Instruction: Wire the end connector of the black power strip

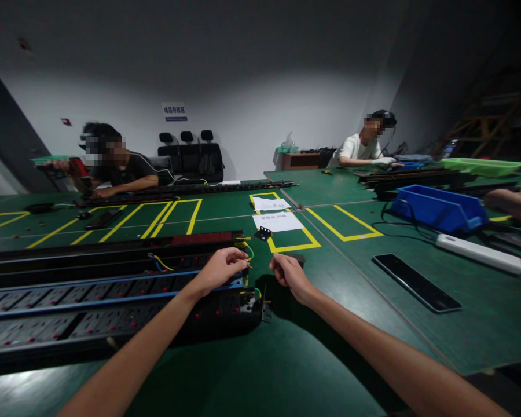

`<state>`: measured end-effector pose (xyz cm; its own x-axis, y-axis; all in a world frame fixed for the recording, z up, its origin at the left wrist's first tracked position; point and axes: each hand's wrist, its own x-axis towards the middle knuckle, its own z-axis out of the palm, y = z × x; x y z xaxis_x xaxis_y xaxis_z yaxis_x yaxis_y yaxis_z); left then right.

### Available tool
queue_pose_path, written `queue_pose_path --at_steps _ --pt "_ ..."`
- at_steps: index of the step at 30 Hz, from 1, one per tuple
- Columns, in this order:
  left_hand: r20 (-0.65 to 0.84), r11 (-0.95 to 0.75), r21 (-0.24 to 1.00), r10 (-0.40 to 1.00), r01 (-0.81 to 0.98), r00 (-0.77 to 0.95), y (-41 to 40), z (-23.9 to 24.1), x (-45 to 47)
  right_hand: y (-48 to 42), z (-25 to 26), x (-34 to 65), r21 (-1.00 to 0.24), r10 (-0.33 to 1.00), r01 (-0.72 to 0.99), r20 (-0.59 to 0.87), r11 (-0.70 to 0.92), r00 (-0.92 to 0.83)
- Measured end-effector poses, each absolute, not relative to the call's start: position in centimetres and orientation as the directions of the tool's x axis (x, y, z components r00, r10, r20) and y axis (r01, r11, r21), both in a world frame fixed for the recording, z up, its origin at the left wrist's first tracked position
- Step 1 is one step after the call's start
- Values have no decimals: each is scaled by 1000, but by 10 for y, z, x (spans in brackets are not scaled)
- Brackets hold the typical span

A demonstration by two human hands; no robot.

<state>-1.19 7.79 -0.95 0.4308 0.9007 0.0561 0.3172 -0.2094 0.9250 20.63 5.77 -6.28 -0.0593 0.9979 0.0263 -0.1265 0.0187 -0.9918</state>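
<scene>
Pale wall (238, 104), dim at the top, with a row of dark seats (191, 159) before it; green bench (347, 324), marked with yellow tape outlines (358, 237). Bench, left: long dark strips (95, 321) with rows of sockets and red dots, side by side, their near ends stopping just before the hands. At those ends: green-yellow wire (250, 250), one short loop, beside the left fingertips. Left hand (223, 269): over the strip ends, thumb and fingers drawn together at the wiring; whether they grip a wire cannot be told. Right hand (289, 272): just right of the strip ends, apart from them, fingers curled in; whether anything sits inside cannot be told. Beyond the hands: small black bracket (263, 233), at the edge of a printed sheet (280, 222). Bench, right: phone (417, 282), lying flat; white bar (480, 253); blue bin (438, 208). Persons: one in a dark top (132, 168), far left; one in a white top (351, 149), far right; another person's hand (510, 200) at the right edge. Step in hand, by judgement: fine finger work on the wiring at the strip ends. Next move, by judgement: calls for a light, precise pinch, with the strips held steady and the wire loop unsnagged.
</scene>
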Motion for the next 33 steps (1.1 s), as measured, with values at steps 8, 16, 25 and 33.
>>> queue_pose_path --at_steps 8,16,25,33 --pt "-7 -157 914 916 374 402 75 -5 -11 56 -61 206 -995 998 -94 27 21 -65" --pt "20 -177 917 915 357 404 78 -9 -12 56 -60 206 -996 998 -87 22 17 -62" --pt "25 -204 890 915 408 403 75 -3 -11 60 -65 206 -994 998 -104 23 17 -62" --pt "-31 -139 905 921 401 389 74 -3 -11 60 -67 207 -995 998 -93 30 25 -62"
